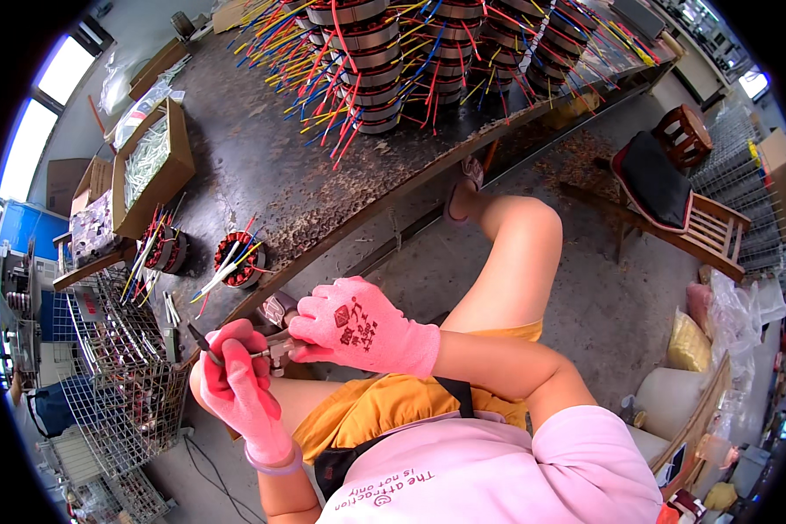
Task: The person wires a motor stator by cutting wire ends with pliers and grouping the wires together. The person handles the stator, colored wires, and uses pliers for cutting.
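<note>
Both my hands wear pink gloves and meet above my lap, beside the table's near edge. My left hand [243, 384] is closed round a slim tool with a dark pointed tip [198, 337], which sticks out past the fingers. My right hand [358, 327], dark print on its back, is closed over a grey metal piece [279, 351]. A thin rod spans the short gap between the hands; how it joins the two is hidden. Closest on the table are a motor stator [240, 259] with white sleeves on its leads and a second stator [164, 251].
Tall stacks of stators [367, 79] with red, blue and yellow leads stand on the worn table [271, 131]. A cardboard box [170, 179] holds white sleeves. Wire baskets [118, 367] are at left. A wooden chair [690, 223] with a dark cushion stands at right.
</note>
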The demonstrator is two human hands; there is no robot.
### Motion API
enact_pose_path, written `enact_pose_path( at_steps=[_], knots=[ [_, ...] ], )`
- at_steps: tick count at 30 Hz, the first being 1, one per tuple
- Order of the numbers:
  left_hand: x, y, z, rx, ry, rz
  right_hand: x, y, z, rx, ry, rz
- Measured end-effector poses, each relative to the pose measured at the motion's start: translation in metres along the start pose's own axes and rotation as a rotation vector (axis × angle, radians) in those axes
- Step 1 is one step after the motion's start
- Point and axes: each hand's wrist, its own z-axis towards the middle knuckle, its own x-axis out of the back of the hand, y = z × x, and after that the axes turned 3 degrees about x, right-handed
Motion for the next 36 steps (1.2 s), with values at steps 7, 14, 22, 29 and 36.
enact_pose_path(
  at_steps=[7,14,22,29,36],
  knots=[
    [0.025,-0.002,0.015,-0.094,-0.121,0.057,-0.003,0.006,0.004,-0.035,-0.128,0.373],
    [0.013,0.004,0.023,0.071,0.012,-0.022,-0.005,0.014,0.01,-0.031,-0.188,0.556],
    [-0.01,-0.01,0.039,0.195,-0.035,-0.372,0.005,0.02,0.013,-0.253,-0.17,0.544],
    [-0.007,-0.008,0.028,0.089,-0.047,-0.145,-0.015,0.022,0.009,-0.138,-0.021,0.391],
    [0.018,-0.01,0.042,-0.069,-0.132,0.078,-0.022,0.028,0.014,-0.042,-0.068,0.435]
  ],
)
